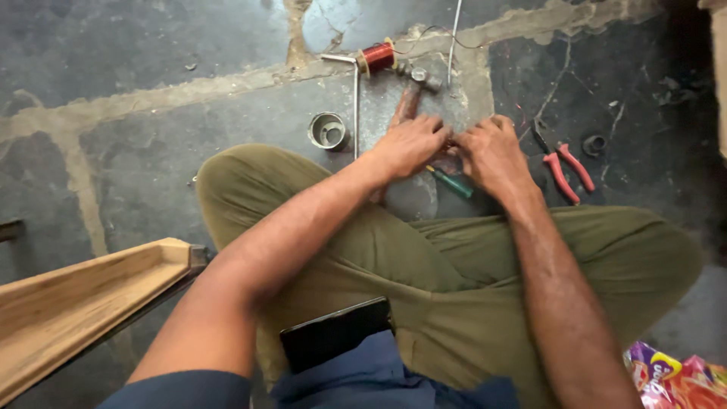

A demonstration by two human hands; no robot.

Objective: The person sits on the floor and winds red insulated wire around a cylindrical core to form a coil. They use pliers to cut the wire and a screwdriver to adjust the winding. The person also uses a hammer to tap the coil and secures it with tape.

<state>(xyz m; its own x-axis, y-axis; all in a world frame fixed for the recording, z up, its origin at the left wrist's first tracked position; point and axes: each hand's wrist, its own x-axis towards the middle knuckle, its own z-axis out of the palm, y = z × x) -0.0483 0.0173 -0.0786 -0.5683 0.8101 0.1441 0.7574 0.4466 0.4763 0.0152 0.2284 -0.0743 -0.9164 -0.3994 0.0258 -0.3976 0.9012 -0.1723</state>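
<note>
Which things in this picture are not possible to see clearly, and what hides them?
- Head view: the small part between the left hand and right hand is covered by the fingers.
- Hammer: its handle end goes under the left hand.
- Green-handled screwdriver: its tip is hidden under the hands.
- Colourful wrapper: cut off by the bottom-right edge.
- Wooden frame: cut off by the left edge.

My olive-green cloth trousers (454, 280) sit over the dark grey cracked stone floor (136, 68); red-handled metal pliers (564, 168), coppery-red wire spool (377, 56), green-handled screwdriver (453, 183).

Rough matt stone floor (136, 60), glossy copper wire spool (377, 56), metal ring (328, 130) (dull), red plastic-handled pliers (566, 168).
</note>
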